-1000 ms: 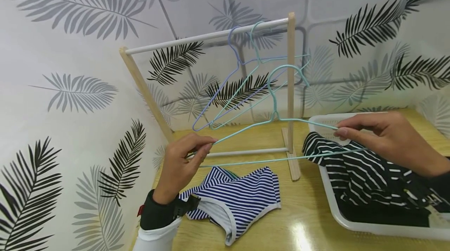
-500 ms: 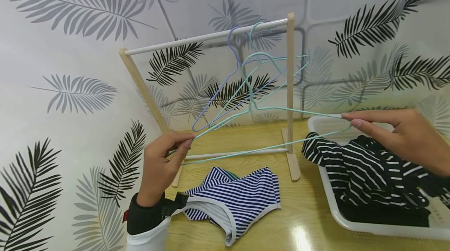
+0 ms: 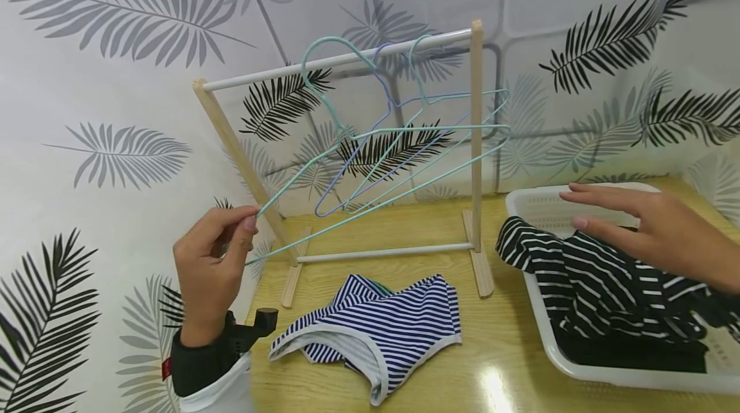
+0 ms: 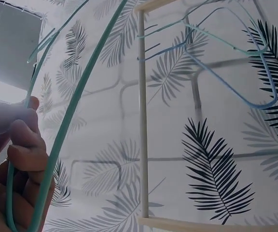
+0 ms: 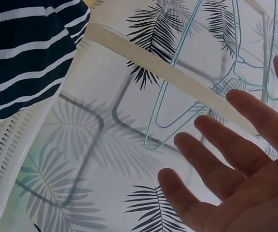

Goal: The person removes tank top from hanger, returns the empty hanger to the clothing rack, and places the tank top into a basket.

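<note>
My left hand (image 3: 211,265) pinches the left end of a mint-green hanger (image 3: 300,172) between thumb and fingers, and holds it tilted in front of the rack. The hanger's hook overlaps the rack's white top bar (image 3: 254,76) in the head view. In the left wrist view the hanger's thin loop (image 4: 76,96) runs past the curled fingers (image 4: 25,145). My right hand (image 3: 653,227) holds nothing; its fingers are spread over the white basket (image 3: 543,329). A purple hanger (image 3: 341,175) and another mint-green hanger (image 3: 421,72) hang on the bar.
A blue-and-white striped garment (image 3: 399,316) lies on the wooden table (image 3: 491,336) before the rack. Black-and-white striped clothes (image 3: 578,278) fill the basket at the right. The rack's right wooden post (image 3: 476,143) stands between the hangers and the basket. A leaf-patterned cloth (image 3: 115,220) covers the wall behind.
My left hand has moved left, carrying the mint-green hanger left and up toward the bar. My right hand has let go of the hanger's right end and stays over the basket.
</note>
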A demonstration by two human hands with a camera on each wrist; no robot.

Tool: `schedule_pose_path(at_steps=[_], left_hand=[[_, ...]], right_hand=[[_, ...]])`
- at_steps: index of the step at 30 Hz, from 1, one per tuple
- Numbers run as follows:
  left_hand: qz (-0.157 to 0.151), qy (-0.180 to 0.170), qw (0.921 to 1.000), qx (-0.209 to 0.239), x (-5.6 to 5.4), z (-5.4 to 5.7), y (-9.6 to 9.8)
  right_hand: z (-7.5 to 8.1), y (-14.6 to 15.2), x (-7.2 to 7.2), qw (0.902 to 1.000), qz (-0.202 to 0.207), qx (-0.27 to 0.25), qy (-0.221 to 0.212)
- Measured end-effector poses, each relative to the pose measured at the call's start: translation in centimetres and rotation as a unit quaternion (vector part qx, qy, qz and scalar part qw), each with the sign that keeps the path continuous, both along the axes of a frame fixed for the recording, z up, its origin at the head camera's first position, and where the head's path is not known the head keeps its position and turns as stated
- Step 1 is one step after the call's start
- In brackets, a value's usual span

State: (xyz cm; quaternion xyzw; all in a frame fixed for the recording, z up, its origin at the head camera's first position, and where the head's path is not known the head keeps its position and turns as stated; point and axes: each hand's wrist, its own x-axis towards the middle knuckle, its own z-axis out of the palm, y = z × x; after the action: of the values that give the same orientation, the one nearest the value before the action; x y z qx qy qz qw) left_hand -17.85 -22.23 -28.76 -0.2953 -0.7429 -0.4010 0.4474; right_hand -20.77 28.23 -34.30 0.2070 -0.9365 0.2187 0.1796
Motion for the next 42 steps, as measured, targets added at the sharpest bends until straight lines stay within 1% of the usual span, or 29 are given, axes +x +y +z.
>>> schedule_pose_path(at_steps=[3,6,7,10,13,17,22,25,28,33,36,39,42], left_hand=[[0.031,-0.002,0.9994,0.012,-0.2,0.0,-1.1],[0.063,-0.006,0.9977,0.027,-0.2,0.1,-2.1],[0.066,-0.005,0.9972,0.034,-0.2,0.2,-2.4],[0.083,-0.005,0.9952,0.052,0.5,0.9,-2.3],[0.095,-0.002,0.9927,0.075,1.2,1.5,-2.4],[0.120,-0.002,0.9873,0.104,1.4,1.7,-3.5],[0.156,-0.008,0.9795,0.127,1.0,1.5,-5.9],[0.158,-0.003,0.9773,0.141,0.7,1.2,-7.0],[0.165,0.001,0.9750,0.149,0.4,1.0,-7.8],[0.202,-0.010,0.9675,0.153,0.2,1.0,-8.4],[0.222,-0.022,0.9645,0.141,-0.2,1.0,-8.4],[0.244,-0.033,0.9610,0.125,-0.7,1.0,-8.0],[0.258,-0.039,0.9587,0.113,-1.5,0.8,-7.6]], right_hand=[[-0.1,0.2,-0.2,0.9995,-0.002,0.021,-0.024],[-0.3,0.4,-0.4,0.9973,-0.006,0.045,-0.057],[-0.4,0.4,-0.5,0.9962,-0.006,0.054,-0.068],[-0.5,0.5,-0.6,0.9914,-0.010,0.070,-0.110],[-0.6,0.6,-0.7,0.9889,-0.007,0.070,-0.131],[-0.6,0.7,-0.6,0.9888,-0.005,0.063,-0.135],[-0.6,0.7,-0.6,0.9876,-0.004,0.075,-0.138],[-0.6,0.7,-0.6,0.9867,-0.004,0.082,-0.140],[-0.6,0.7,-0.7,0.9859,-0.004,0.088,-0.142],[-0.7,0.7,-0.6,0.9855,-0.007,0.094,-0.141],[-0.8,0.8,-0.7,0.9848,-0.011,0.096,-0.144],[-0.8,0.8,-0.8,0.9833,-0.018,0.098,-0.152],[-0.9,0.9,-0.9,0.9820,-0.023,0.102,-0.157]])
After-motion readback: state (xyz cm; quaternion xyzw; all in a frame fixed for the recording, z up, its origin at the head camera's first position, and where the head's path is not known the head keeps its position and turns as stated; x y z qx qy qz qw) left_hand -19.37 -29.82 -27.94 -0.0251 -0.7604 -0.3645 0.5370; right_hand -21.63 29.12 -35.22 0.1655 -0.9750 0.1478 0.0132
